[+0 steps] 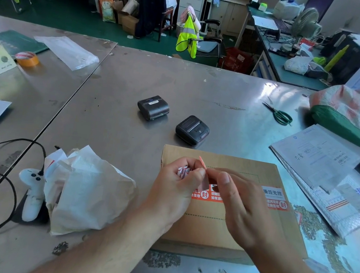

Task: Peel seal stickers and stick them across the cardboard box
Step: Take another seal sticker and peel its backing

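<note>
From the head camera, the cardboard box [250, 167] lies flat on the metal table [136, 81], directly in front of the person. Both hands are above the near-left part of the box top.

The left hand [175, 188] has its fingers curled around a small crumpled sticker strip [182, 170], white with red print. Its thumb presses against the fingertips of the right hand. The right hand [240, 207] pinches a thin orange seal sticker [203, 162] between thumb and forefinger. One corner of this sticker stands up just above the place where the two hands meet. Whether it is already free from the strip, I cannot tell.

On the box top, to the right of the hands, a stuck seal [276, 199] in orange and white lies flat. More orange print shows between the two hands.

Behind the box stand two black printers [153, 107], a little apart from each other. Just left of the box is a heap of crumpled white paper [86, 190], and beyond it a white controller [31, 190] with a black cable. Far behind the box to the right lie green scissors [279, 114]. Right of the box lies a pile of printed papers [317, 153].
</note>
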